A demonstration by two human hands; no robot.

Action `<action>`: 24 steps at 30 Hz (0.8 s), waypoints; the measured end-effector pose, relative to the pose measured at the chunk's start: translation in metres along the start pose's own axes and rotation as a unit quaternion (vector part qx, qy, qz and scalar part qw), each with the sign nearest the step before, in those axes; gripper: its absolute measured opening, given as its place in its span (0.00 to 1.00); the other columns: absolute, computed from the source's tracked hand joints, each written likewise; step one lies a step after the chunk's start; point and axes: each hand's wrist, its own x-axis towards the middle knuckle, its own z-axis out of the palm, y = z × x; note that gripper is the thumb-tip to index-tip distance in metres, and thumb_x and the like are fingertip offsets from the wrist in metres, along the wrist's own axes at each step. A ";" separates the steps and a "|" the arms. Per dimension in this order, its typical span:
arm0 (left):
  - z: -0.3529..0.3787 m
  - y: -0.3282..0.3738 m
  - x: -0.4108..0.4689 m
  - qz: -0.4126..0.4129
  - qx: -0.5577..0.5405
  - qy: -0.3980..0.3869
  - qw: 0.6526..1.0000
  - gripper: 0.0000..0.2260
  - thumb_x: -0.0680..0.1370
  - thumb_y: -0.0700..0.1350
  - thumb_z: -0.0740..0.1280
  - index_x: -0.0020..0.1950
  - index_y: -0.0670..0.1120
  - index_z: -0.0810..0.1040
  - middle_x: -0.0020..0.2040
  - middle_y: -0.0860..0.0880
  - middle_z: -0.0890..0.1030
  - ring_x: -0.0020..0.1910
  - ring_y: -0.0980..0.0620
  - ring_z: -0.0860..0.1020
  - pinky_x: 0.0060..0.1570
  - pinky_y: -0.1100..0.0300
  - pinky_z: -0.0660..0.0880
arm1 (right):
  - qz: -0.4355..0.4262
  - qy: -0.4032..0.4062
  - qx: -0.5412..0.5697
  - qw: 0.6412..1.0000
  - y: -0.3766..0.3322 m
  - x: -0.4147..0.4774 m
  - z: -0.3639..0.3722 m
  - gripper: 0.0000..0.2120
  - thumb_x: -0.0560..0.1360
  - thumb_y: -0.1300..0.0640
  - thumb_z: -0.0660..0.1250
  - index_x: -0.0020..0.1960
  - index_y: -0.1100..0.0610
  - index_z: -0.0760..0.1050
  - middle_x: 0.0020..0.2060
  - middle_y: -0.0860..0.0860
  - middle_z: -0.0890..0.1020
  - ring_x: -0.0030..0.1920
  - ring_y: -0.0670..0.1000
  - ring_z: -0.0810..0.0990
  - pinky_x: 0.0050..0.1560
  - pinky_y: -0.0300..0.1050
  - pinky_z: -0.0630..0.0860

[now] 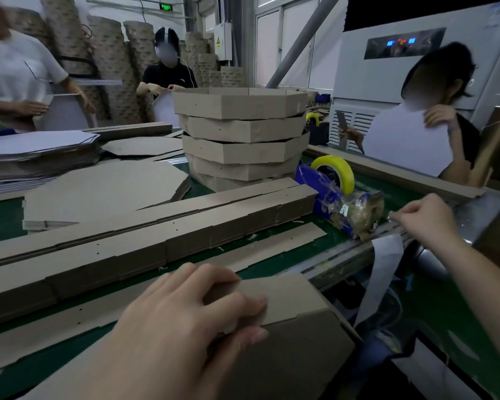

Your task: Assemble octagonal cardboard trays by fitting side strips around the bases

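Left grip (185, 319) clamped on the side strip (274, 295), fingers curled over its fold, thumb pressing the near face against the base (298, 353). The tray-in-progress sat right under that grip, at the near edge of the bench (338, 243). The strip's free length seemed to run away leftward. My right grip (425, 220) sat up and right, well apart, pinching what looked like a tape end beside the tape dispenser (338, 194). That tape needed bringing down-left to the joint.

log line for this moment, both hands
left hand grips brown cardboard side strip | right hand pinches clear tape piece by blue tape dispenser | stack of octagonal cardboard trays behind
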 end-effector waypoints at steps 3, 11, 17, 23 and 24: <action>0.000 0.001 -0.001 0.001 -0.002 0.000 1.000 0.12 0.74 0.63 0.58 0.48 0.65 0.81 0.49 0.59 0.79 0.42 0.57 0.78 0.36 0.66 0.71 | -0.006 0.063 -0.011 0.998 -0.009 -0.022 -0.009 0.08 0.73 0.56 0.72 0.36 0.51 0.79 0.42 0.54 0.82 0.47 0.55 0.79 0.48 0.48 0.73; -0.003 0.003 0.000 0.000 0.008 -0.005 1.000 0.11 0.74 0.62 0.58 0.42 0.61 0.78 0.47 0.61 0.78 0.42 0.58 0.78 0.36 0.67 0.72 | -0.120 -0.055 0.302 0.944 -0.113 -0.200 -0.032 0.09 0.66 0.41 0.73 0.40 0.46 0.82 0.33 0.44 0.81 0.33 0.39 0.77 0.36 0.39 0.70; -0.004 0.001 -0.001 -0.002 0.010 -0.002 1.000 0.11 0.74 0.62 0.58 0.41 0.60 0.77 0.48 0.60 0.79 0.41 0.57 0.78 0.34 0.63 0.74 | 0.006 -0.231 0.408 0.883 -0.138 -0.273 -0.012 0.18 0.62 0.74 0.63 0.34 0.54 0.85 0.18 0.53 0.73 0.19 0.42 0.70 0.22 0.31 0.64; -0.007 0.000 -0.003 0.004 0.001 -0.024 1.000 0.10 0.73 0.60 0.59 0.42 0.60 0.78 0.49 0.59 0.80 0.44 0.57 0.79 0.36 0.66 0.71 | 0.176 -0.189 0.497 0.828 -0.150 -0.288 0.016 0.03 0.62 0.66 0.74 0.30 0.63 0.83 0.16 0.55 0.70 0.16 0.46 0.63 0.20 0.35 0.59; -0.008 0.000 -0.003 0.002 0.001 -0.022 1.000 0.10 0.73 0.60 0.59 0.42 0.60 0.78 0.49 0.59 0.80 0.44 0.57 0.79 0.36 0.66 0.72 | 0.197 -0.174 0.492 0.830 -0.154 -0.288 0.016 0.02 0.60 0.64 0.74 0.30 0.62 0.83 0.16 0.55 0.70 0.16 0.47 0.63 0.20 0.36 0.59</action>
